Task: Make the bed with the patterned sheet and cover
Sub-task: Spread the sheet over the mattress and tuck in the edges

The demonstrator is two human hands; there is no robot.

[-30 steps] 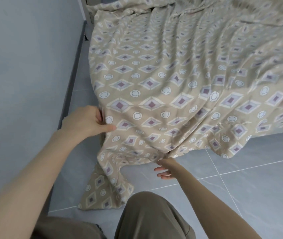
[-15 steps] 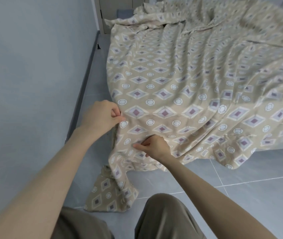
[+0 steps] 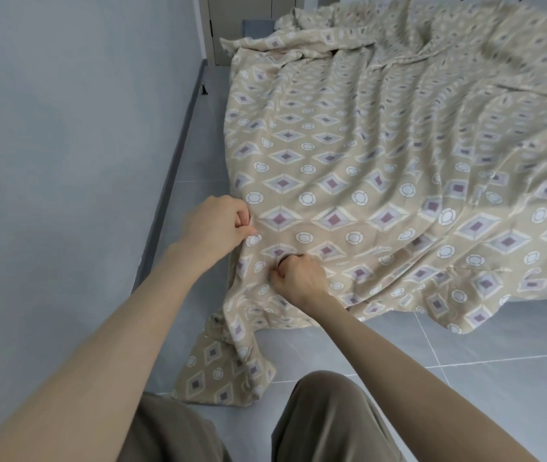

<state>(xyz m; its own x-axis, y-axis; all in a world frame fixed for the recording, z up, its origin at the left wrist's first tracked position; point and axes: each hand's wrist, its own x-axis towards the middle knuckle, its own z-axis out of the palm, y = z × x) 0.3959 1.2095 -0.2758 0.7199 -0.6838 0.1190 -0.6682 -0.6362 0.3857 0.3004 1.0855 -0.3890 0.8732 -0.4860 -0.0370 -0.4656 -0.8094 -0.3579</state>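
Observation:
A beige patterned cover (image 3: 382,168) with purple diamonds and white circles lies spread over the bed, wrinkled, with more of it bunched at the far end. Its near left corner hangs off the bed and trails onto the floor (image 3: 225,371). My left hand (image 3: 217,226) pinches the cover's left edge at the bed's corner. My right hand (image 3: 298,276) grips a fold of the cover just below and to the right of the left hand, knuckles up.
A grey wall (image 3: 65,128) with a dark baseboard (image 3: 172,175) runs along the left, leaving a narrow strip of grey tiled floor (image 3: 465,378) beside the bed. A door (image 3: 232,25) stands at the far end. My knees in olive trousers (image 3: 325,425) are at the bottom.
My right hand rose from the hanging hem near the floor and closed on a fold of the cover. The left hand kept its pinch on the edge. The view shifted further up the bed.

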